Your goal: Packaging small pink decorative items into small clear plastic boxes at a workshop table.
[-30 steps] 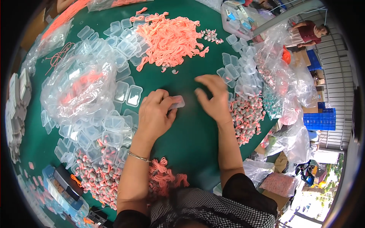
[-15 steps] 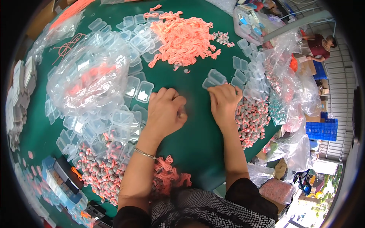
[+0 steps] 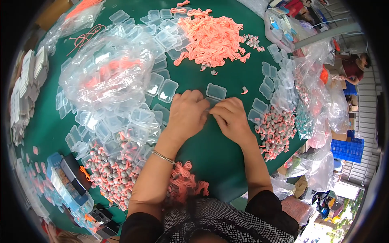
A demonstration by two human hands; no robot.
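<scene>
A small clear plastic case (image 3: pixel 216 91) lies with its lid flap folded out, far side up, between my two hands at mid-table. My left hand (image 3: pixel 187 116) is curled closed at the case's left edge. From the right, my right hand (image 3: pixel 231 118) pinches the case's near part with thumb and forefinger. Both sets of fingertips nearly meet there, and they hide much of that near part. Whether a small piece sits in my fingers cannot be seen. Just right of the case lies a single pink-and-grey earplug-like piece (image 3: pixel 244 90).
Coiled orange cords (image 3: pixel 210 36) are heaped at the far side. Clear cases and a plastic bag (image 3: pixel 109 73) cover the left. Pink-and-grey pieces pile up at near left (image 3: pixel 111 174) and right (image 3: pixel 277 131), beside more cases (image 3: pixel 283 81). Another person (image 3: pixel 351 67) is at far right.
My right hand has brought the case leftward from beside the right-hand pile. My left hand now meets it there. The single piece on the table has come into sight.
</scene>
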